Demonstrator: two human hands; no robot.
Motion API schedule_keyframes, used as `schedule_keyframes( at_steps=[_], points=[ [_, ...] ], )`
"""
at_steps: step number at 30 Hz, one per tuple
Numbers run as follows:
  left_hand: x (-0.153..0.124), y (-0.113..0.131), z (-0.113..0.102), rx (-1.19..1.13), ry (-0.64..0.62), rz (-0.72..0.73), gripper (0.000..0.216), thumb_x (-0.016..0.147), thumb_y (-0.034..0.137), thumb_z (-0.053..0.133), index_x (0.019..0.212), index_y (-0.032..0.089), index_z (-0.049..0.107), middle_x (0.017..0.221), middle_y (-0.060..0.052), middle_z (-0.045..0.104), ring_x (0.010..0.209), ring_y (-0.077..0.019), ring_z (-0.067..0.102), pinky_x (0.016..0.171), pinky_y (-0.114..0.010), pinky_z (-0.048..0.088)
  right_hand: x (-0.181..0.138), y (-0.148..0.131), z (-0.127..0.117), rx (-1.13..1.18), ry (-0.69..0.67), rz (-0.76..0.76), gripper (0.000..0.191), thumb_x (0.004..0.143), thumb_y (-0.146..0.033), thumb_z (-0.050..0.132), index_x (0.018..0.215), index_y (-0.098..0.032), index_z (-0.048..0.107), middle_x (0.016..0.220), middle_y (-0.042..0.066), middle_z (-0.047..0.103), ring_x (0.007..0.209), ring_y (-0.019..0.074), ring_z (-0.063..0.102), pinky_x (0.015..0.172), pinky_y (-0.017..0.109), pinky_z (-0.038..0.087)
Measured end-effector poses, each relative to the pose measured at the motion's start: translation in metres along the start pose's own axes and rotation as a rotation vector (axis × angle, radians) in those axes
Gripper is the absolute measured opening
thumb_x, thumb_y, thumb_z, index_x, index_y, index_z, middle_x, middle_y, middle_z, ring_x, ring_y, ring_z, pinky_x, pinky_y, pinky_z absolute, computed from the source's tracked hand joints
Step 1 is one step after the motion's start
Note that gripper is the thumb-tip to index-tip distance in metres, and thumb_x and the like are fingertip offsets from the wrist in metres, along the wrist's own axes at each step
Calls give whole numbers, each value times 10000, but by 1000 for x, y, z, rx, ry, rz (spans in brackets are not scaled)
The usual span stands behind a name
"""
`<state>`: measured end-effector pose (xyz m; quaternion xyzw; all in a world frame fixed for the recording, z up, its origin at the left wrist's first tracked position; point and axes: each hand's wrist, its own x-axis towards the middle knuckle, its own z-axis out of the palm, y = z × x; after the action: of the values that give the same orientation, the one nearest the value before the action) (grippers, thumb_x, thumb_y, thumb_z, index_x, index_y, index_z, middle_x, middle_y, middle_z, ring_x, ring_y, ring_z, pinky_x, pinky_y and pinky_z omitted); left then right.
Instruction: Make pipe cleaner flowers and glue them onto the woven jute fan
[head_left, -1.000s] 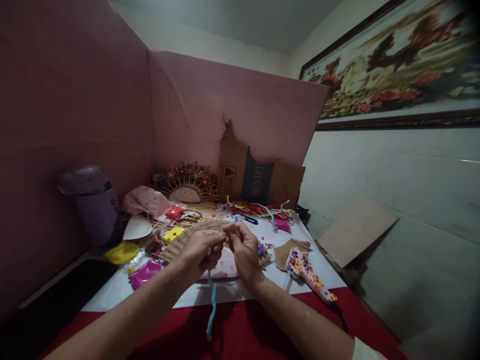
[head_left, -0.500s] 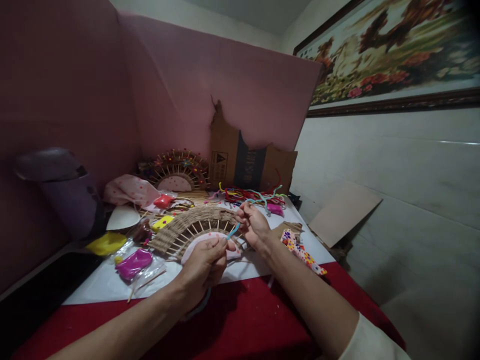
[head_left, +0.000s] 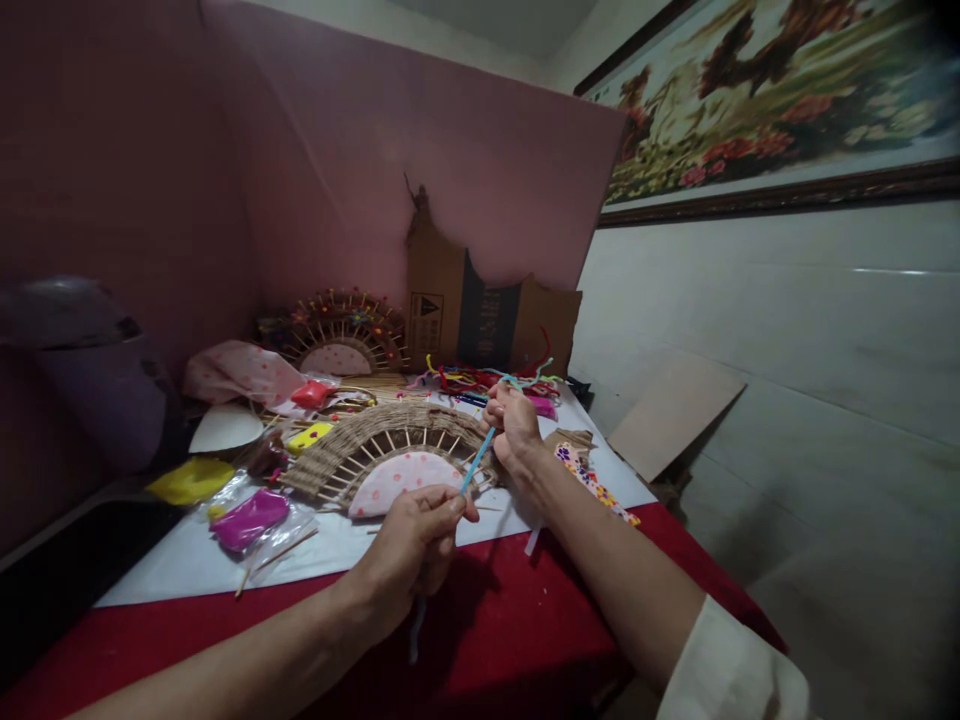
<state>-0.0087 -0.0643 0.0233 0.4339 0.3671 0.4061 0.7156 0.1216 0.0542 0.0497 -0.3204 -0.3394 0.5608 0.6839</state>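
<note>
A light blue length of yarn (head_left: 478,462) is stretched straight between my two hands. My left hand (head_left: 424,535) pinches its lower part, and a loose end dangles beneath that hand over the red cloth. Higher and farther off, my right hand (head_left: 511,425) is closed on the upper part, with more of the yarn trailing behind the fingers. Just beyond my hands lies a half-round fan shape (head_left: 390,425) of thin sticks woven with brown twine. Its centre is a half-circle of pink dotted fabric (head_left: 405,480).
A decorated fan (head_left: 345,330) and torn cardboard (head_left: 495,325) stand at the back. Colourful yarn strands (head_left: 480,380) lie before the cardboard. Bagged magenta clay (head_left: 251,518) and a yellow piece (head_left: 191,480) are at left. Patterned fabric (head_left: 596,485) lies right, on white paper over red cloth (head_left: 525,620).
The yarn between my hands is pulled longer and straighter. My left hand has come lower, away from the fan's pink centre. The whole view has shifted slightly.
</note>
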Motion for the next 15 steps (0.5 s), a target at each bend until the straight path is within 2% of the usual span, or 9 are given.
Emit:
schedule_keyframes(
  at_steps=[4,6,7,9,10,12,15],
  points=[
    [-7,-4,2,6,-140,-23,229,772,396,563,806,169,568,305,113,301,268,-40,126,299,-174,126,-6,-1,3,-15,-83,-9,286,786,-381,542,624,-185,411,354,-123,232,303,26,148,333,166,168],
    [-7,0,0,72,-208,17,271,802,413,532,853,158,609,372,60,453,297,-56,276,336,-180,232,-11,0,5,-35,-142,16,268,770,-362,555,616,-181,432,337,-121,230,300,29,145,331,169,158],
    [-6,4,-1,127,-223,60,294,808,419,528,869,151,633,482,9,565,373,-72,398,395,-189,313,-13,1,6,-49,-178,40,256,759,-350,566,611,-177,448,329,-119,230,298,29,145,330,171,156],
    [-2,13,-7,257,-127,216,316,788,415,565,781,122,682,730,-69,662,643,-107,540,606,-205,412,-18,2,8,-68,-263,99,241,736,-342,589,611,-168,477,320,-116,241,296,29,150,330,174,150],
    [1,17,-10,298,-56,263,320,769,419,586,740,117,688,750,-73,662,680,-115,541,651,-214,414,-20,3,9,-73,-303,124,243,727,-350,600,617,-165,487,321,-115,253,296,28,154,331,175,148],
    [8,23,-18,329,67,269,333,722,433,627,656,110,676,668,-53,639,582,-99,506,582,-214,396,-24,6,10,-70,-353,143,269,718,-386,614,630,-165,488,322,-116,275,295,27,162,335,174,148],
    [17,23,-26,225,92,167,321,671,439,669,659,120,633,599,-21,611,486,-81,478,489,-203,371,-30,10,14,-68,-357,134,311,706,-432,626,639,-166,479,315,-117,303,293,25,177,336,173,153]
  ],
)
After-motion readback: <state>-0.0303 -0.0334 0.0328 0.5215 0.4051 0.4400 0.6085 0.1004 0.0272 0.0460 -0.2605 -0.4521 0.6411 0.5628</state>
